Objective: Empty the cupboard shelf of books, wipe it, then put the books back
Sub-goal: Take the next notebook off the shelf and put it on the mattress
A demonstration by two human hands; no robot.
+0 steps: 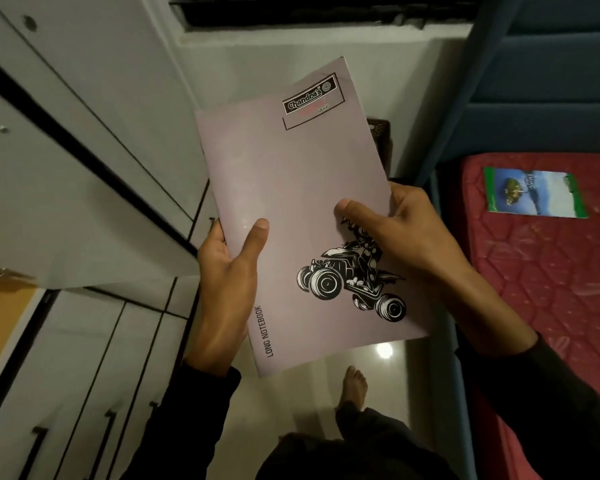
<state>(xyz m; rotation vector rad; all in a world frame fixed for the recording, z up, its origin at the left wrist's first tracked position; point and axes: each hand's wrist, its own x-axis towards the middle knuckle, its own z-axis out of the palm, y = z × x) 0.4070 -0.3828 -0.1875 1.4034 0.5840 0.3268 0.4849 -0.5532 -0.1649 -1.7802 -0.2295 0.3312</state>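
A pale pink long notebook [291, 188] with a black quad-bike drawing is held up in front of me, tilted, between both hands. My left hand [229, 271] grips its left edge, thumb on the cover and fingers behind. My right hand [399, 233] grips the right edge, thumb pressed on the cover near the drawing. A green and blue book [534, 192] lies flat on the red mattress [551, 278] to the right. The white cupboard [66, 150] stands at the left; its shelf is not visible.
White drawers with dark handles [94, 393] run along the lower left. A blue padded headboard [541, 81] rises at the upper right. My bare foot [354, 386] stands on the glossy floor [291, 403] between cupboard and bed. A window sill [326, 32] is ahead.
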